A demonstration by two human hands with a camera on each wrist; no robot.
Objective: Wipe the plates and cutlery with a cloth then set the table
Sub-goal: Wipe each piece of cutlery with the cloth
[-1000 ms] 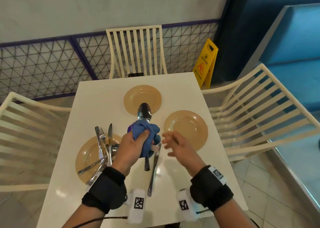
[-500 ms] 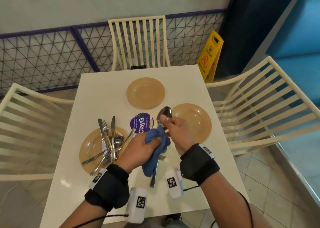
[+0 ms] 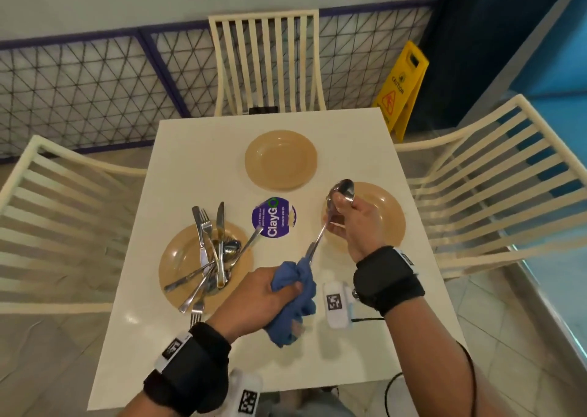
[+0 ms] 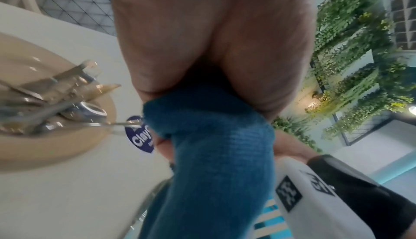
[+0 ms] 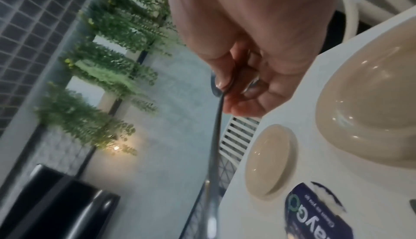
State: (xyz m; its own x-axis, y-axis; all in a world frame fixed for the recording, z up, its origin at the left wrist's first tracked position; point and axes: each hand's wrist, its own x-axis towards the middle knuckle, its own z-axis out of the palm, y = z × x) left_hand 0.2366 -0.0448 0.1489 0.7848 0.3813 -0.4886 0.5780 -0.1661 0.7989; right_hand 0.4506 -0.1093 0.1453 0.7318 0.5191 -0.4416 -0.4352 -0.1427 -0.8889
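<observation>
My right hand [image 3: 349, 216] pinches a metal spoon [image 3: 341, 191] by its bowl, over the tan plate [image 3: 392, 219] at the right. The spoon's handle [image 5: 216, 153] slants down to the left into a blue cloth [image 3: 293, 293]. My left hand [image 3: 263, 299] grips that cloth [image 4: 213, 153] bunched around the handle's end. A second tan plate [image 3: 281, 159] lies at the far middle of the white table [image 3: 190, 150]. A third plate [image 3: 178, 258] at the left carries a pile of several forks, knives and spoons [image 3: 216, 254].
A round purple ClayGo sticker [image 3: 274, 221] sits at the table's middle. Cream slatted chairs stand at the far side [image 3: 266, 58], the left [image 3: 57, 200] and the right [image 3: 495, 175]. A yellow caution sign [image 3: 401, 83] stands on the floor at the far right.
My right hand took the spoon by its bowl and drew it right, over the right plate. My left hand slid the cloth down the handle toward me.
</observation>
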